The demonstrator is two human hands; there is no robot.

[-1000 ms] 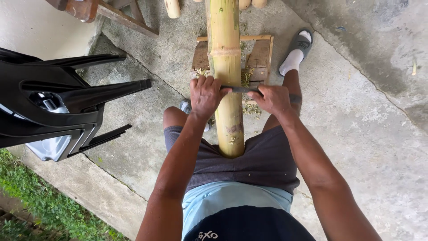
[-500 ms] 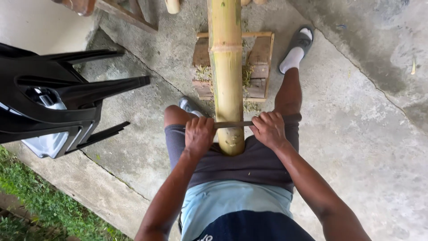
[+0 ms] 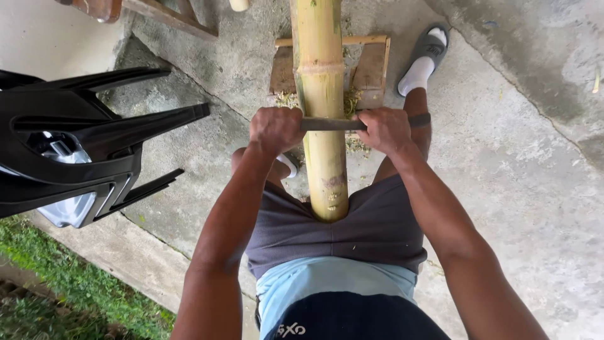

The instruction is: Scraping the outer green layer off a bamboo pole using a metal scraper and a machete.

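A thick yellow-green bamboo pole (image 3: pixel 319 75) runs from between my legs away over a low wooden stand (image 3: pixel 371 66). A dark flat blade (image 3: pixel 332 124) lies crosswise on the pole. My left hand (image 3: pixel 275 130) grips the blade's left end, left of the pole. My right hand (image 3: pixel 384 129) grips the right end, right of the pole. Both fists are closed around the blade. Pale shavings (image 3: pixel 352 101) lie on the stand beside the pole. The pole's near end rests against my grey shorts.
A black plastic chair (image 3: pixel 82 148) lies tipped at the left on the concrete floor (image 3: pixel 528 189). My foot in a grey slide with a white sock (image 3: pixel 423 63) is at the upper right. Grass (image 3: pixel 56 283) borders the slab at the lower left. Wooden pieces (image 3: pixel 157 12) lie at the top.
Both hands with the blade were pulled toward my body along the pole, then pushed away again up the pole, near the wooden stand.
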